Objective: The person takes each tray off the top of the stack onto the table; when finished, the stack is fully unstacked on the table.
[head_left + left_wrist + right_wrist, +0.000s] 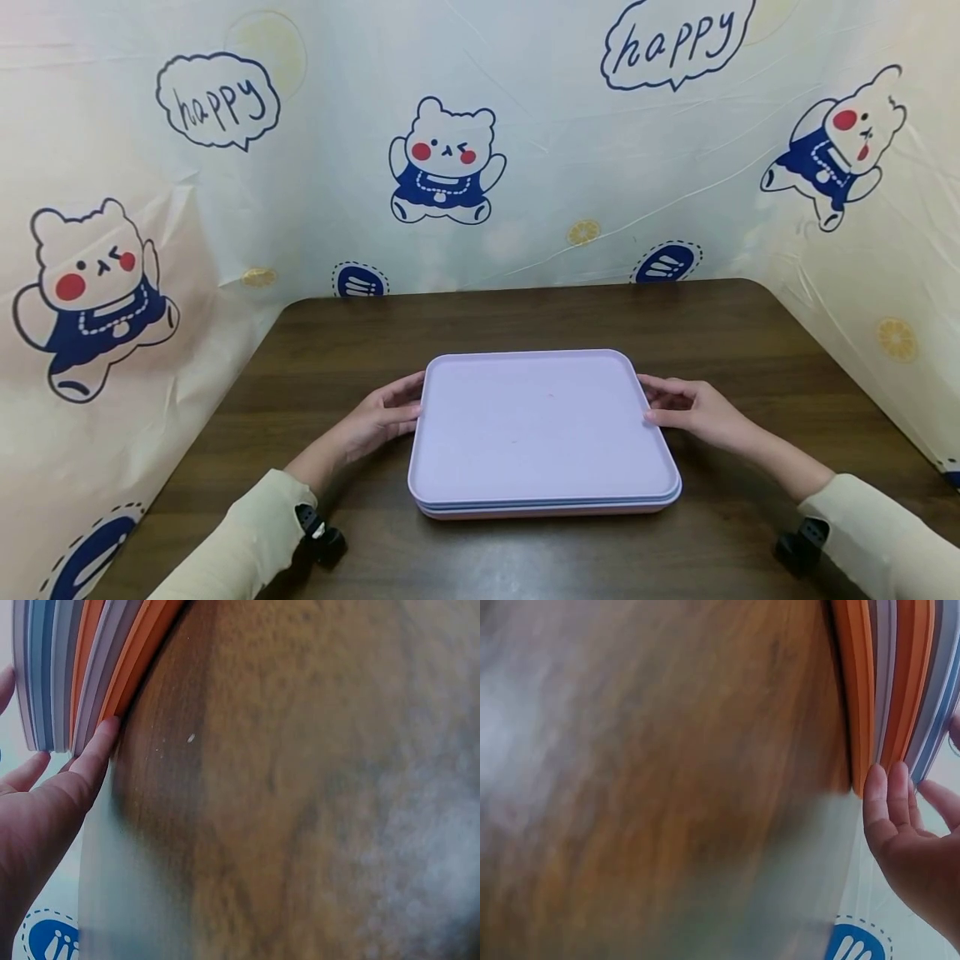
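Note:
A stack of rectangular trays lies flat on the table, its top tray pale purple. From the sides, the wrist views show layered rims in grey-blue, pale purple and orange, with orange lowest against the wood. My left hand is at the left edge of the stack, thumb by the top rim. In the left wrist view its fingertips touch the side of the trays. On the opposite edge is my right hand, its thumb at the top rim. Extended fingers of the right hand rest against the layered rims in the right wrist view.
The dark wooden table has rounded far corners. A pale curtain printed with bears and "happy" bubbles hangs behind it and along both sides. Small black devices sit at the left cuff and the right cuff.

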### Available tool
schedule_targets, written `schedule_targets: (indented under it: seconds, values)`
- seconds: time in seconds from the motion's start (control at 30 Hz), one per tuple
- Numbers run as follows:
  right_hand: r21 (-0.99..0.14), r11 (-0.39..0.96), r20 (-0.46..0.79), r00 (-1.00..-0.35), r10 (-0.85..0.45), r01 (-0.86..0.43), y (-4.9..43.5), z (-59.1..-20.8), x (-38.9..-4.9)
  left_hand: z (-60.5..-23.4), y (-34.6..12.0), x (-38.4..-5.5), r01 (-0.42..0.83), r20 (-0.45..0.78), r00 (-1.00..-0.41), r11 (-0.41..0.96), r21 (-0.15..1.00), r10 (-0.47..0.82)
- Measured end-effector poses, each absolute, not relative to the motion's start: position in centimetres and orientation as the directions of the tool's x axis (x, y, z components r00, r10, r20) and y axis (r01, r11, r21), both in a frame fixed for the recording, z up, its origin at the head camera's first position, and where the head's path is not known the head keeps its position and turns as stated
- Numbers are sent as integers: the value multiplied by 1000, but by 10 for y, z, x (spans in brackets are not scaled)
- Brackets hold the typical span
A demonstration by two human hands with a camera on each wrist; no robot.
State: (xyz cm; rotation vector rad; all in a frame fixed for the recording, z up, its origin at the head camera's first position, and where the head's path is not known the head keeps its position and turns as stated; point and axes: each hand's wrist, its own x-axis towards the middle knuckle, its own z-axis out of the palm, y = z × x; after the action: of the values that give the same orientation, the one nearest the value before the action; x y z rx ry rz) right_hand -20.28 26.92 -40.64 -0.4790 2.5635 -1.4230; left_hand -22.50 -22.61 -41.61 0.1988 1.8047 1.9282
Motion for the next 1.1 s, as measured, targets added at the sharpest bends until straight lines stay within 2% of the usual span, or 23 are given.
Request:
schedule_targets:
  seconds: [0.57, 1.1]
  values:
    - [-855, 510, -44, -967, -251, -93, 251, -396, -201, -415, -227, -225, -249, -220, -869, -6, 969, 443]
    - [-818, 556, 7, -968, -251, -150, 236, -384, -198, -417, -228, -226, -247, -220, -867, -3, 969, 447]
